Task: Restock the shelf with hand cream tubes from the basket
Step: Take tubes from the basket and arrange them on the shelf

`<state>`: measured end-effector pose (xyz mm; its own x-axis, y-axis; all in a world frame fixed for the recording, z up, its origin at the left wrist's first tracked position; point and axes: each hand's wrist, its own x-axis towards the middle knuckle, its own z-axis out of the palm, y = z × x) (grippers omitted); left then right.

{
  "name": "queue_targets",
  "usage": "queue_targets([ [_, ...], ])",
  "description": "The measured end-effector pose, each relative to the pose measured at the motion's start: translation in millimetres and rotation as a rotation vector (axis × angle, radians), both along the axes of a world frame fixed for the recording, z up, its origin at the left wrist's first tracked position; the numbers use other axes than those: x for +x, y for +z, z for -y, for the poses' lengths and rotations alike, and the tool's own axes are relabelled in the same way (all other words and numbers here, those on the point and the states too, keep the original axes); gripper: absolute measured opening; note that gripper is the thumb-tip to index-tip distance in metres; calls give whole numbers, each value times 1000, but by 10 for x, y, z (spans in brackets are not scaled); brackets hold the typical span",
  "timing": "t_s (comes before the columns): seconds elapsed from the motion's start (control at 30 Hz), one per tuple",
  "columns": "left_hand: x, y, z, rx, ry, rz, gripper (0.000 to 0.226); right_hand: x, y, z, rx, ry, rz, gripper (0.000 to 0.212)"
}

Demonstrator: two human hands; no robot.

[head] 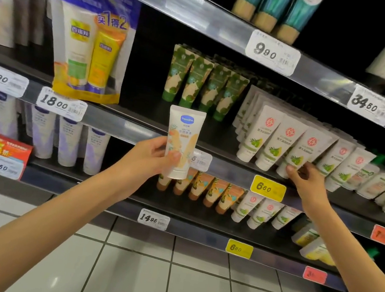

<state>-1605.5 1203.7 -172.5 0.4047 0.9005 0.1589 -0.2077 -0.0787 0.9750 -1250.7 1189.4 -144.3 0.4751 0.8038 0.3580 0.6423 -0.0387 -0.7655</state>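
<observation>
Hand cream tube is in the left grip, upright with the cap down, held out in front of the middle shelf edge and not on it yet. That arm comes in from the lower left, nearly straight, fingers curled round the lower half and thumb across the front. Right arm comes in from the lower right, wrist bent up a bit, and the right grip is at the row of white olive tubes on the same shelf. Its thumb and fingers look clamped on the cap end of one, just above the yellow price tag.
</observation>
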Motion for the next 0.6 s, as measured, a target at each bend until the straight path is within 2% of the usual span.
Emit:
queue_targets([
  [0.37, 113, 7, 55, -9, -43, -63, 35, 1, -27, -34, -36, -41, -23, 43],
  [0.43, 111, 2, 51, -16, -53, -68, 28, -114, -31, 82, 87, -142, -40, 45],
  [0.5, 88, -2, 58, -25, -59, -84, 23, -385, -36, 292, 332, -216, -3, 38],
  [0.53, 69, -5, 62, -28, -57, -91, 23, -565, -42, 382, 401, -168, 18, 32],
  [0.6, 27, 14, 97, -30, -50, -106, 23, -984, -64, 485, 320, 112, -6, 24],
])
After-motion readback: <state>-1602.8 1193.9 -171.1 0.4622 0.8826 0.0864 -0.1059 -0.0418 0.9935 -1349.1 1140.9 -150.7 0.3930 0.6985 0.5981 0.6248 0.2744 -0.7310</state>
